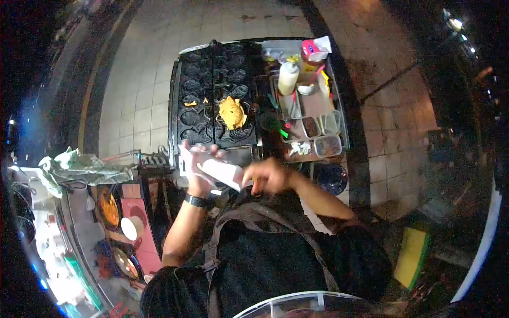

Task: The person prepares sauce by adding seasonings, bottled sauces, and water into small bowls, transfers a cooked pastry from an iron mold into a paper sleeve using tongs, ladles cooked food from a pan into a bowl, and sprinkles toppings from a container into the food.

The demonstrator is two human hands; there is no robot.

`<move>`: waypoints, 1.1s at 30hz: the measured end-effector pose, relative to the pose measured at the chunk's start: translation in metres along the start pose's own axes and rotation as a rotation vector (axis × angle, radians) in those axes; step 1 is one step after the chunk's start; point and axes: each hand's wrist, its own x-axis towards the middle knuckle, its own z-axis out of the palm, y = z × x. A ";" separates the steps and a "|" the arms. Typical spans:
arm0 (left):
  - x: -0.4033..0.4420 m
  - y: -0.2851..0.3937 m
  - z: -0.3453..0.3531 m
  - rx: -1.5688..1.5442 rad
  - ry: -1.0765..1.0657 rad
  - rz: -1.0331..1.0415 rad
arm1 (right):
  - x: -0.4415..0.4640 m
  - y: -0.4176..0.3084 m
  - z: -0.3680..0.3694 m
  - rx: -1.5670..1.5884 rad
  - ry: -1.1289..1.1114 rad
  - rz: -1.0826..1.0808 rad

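Observation:
My left hand (199, 172) is wrapped round a white paper bag (221, 172), its fingertips raised along the far side. At the bag's right end, the curled fingers of my right hand (269, 176) pinch its edge; they are somewhat blurred. A small orange thing (256, 185) shows just under my right fingers, too small to name. Beyond my hands, a golden fish-shaped waffle (232, 113) lies on the black fish-mould griddle (193, 117), with ragged batter at its rim.
Right of the griddle, a tray (318, 103) holds a squeeze bottle (289, 78), a white bowl (306, 89), a tub of brown filling (310, 127) and a clear tub (327, 145). A pink-and-white packet (316, 49) stands behind. Left are a cloth (79, 168) and a paper cup (132, 228).

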 end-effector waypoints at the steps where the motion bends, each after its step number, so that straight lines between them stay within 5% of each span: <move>1: 0.001 0.011 -0.005 0.001 0.013 0.087 | 0.017 0.049 -0.024 0.015 0.415 -0.451; 2: -0.002 0.019 -0.009 0.038 0.172 0.204 | 0.023 0.053 -0.057 0.271 0.720 -0.221; 4: -0.013 0.033 -0.008 0.054 0.394 0.303 | 0.022 0.149 -0.153 -0.487 1.099 0.423; 5: -0.020 0.039 -0.023 -0.002 0.286 0.235 | 0.026 0.194 -0.184 -0.845 1.131 0.648; 7: -0.033 0.041 -0.032 -0.071 0.348 0.241 | 0.027 0.271 -0.244 -0.797 0.705 0.955; 9: -0.049 0.039 -0.011 -0.038 0.420 0.264 | 0.036 0.276 -0.251 -1.029 0.481 0.939; 10: -0.053 0.040 -0.007 0.014 0.449 0.277 | 0.042 0.243 -0.240 -0.893 0.599 0.990; 15: -0.050 0.051 -0.029 0.095 0.380 0.252 | 0.049 0.252 -0.229 -1.021 0.483 1.067; 17: -0.044 0.061 -0.031 0.145 0.384 0.263 | 0.029 0.311 -0.248 -1.388 0.097 0.883; 18: -0.041 0.067 -0.029 0.102 0.376 0.256 | 0.025 0.207 -0.213 -1.302 0.256 0.932; 20: -0.033 0.080 -0.048 0.097 0.291 0.246 | 0.004 0.133 -0.176 -0.765 0.819 0.900; 22: -0.028 0.092 -0.059 0.096 0.208 0.226 | -0.036 0.131 -0.169 -0.897 0.532 0.442; 23: -0.023 0.097 -0.059 0.091 0.200 0.203 | -0.009 0.014 -0.129 -0.209 0.603 0.940; 25: -0.013 0.105 -0.058 0.076 0.181 0.167 | -0.014 0.022 -0.126 -0.298 0.522 1.047; 33: 0.013 0.126 -0.052 0.092 0.097 0.073 | 0.004 0.022 -0.101 -0.092 0.680 0.892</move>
